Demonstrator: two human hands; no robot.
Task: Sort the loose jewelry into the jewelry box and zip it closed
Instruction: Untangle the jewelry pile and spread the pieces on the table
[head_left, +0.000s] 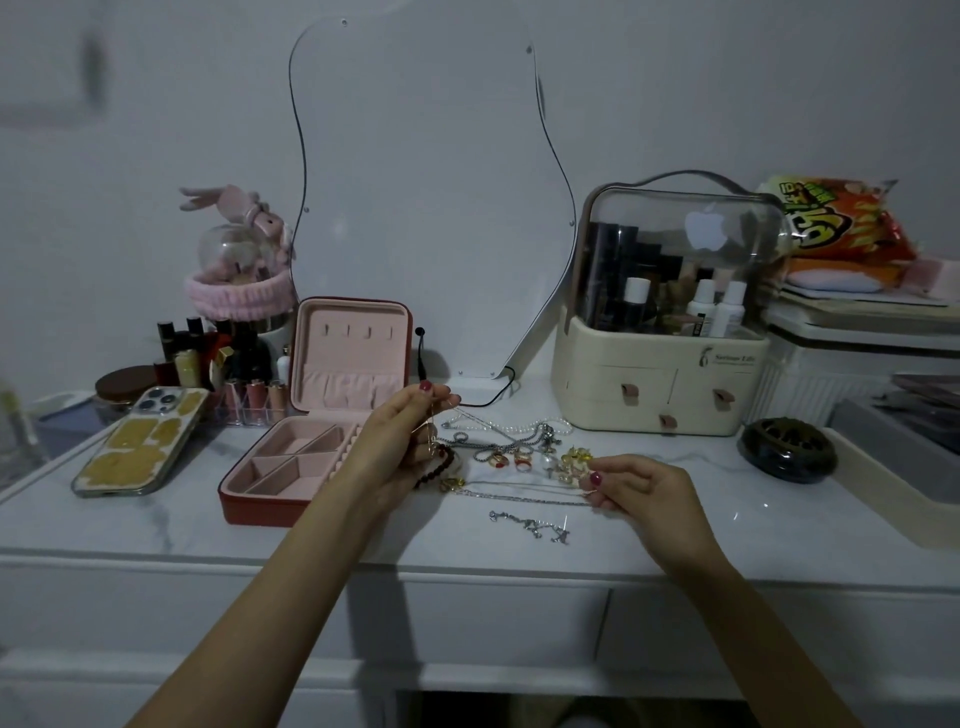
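From my remote seat, I judge the step to be lifting one thin gold chain (432, 431) out of the loose jewelry (524, 454). My left hand (402, 441) pinches it between thumb and fingertips, just right of the open jewelry box (311, 410). My right hand (631, 488) pinches a fine chain end over the pile (whether it is the same chain, I cannot tell). The box compartments look unfilled, so sorting seems barely begun. Next I'd need to free the chain untangled, then carry it left to the box.

1 jewelry box (291, 467), 2 hands (400, 441), 1 phone (137, 441)
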